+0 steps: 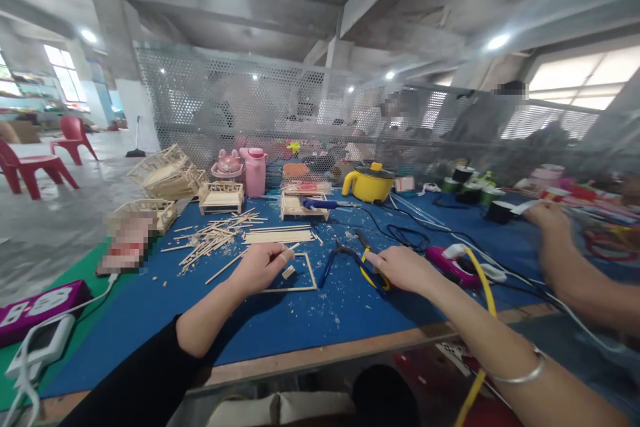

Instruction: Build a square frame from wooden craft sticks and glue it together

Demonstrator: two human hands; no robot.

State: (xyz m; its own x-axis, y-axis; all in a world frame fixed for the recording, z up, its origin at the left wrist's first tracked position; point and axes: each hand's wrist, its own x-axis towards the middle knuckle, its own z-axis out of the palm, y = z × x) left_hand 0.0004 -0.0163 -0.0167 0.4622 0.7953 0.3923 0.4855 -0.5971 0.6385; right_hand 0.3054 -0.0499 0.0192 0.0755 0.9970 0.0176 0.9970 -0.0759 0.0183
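Observation:
My left hand (263,267) is closed, thumb and finger pinched at the far edge of a thin rectangular wooden stick frame (312,273) lying on the blue mat. The hand covers the frame's left side. Small wood offcuts (289,271) lie inside it. My right hand (403,267) has its fingers closed on a pair of pliers (369,276) with yellow and black handles; its dark tip points away from me. Between my hands, blue-handled pliers (327,269) rest on the mat with their handles spread.
Loose sticks (213,240), small wooden bed frames (221,197), a blue glue gun (320,203) and a yellow pot (371,185) stand or lie beyond. A purple power strip (453,268) and cables are at right, near another person's arm (575,273). A phone (127,243) lies left.

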